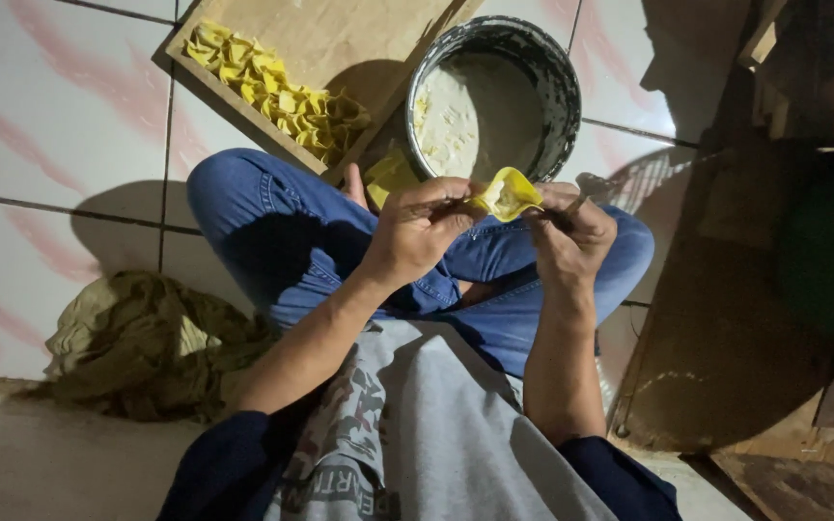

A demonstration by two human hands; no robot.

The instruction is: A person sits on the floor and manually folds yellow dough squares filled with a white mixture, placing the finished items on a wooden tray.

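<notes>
Both hands, left (417, 232) and right (571, 232), pinch a yellow wrapper (506, 193) whose thin edge might tear if squeezed harder.

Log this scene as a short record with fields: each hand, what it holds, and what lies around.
Left hand: pinches a yellow wrapper above the lap
Right hand: at the wrapper's other side, gripping a spoon
Bowl: grey, smeared, pale filling inside, on the floor ahead of the knees
Tray: wooden, left of the bowl, with a row of folded yellow pieces
Cloth: olive, crumpled on the floor at the person's left
Floor: white tiles with pink streaks
</notes>
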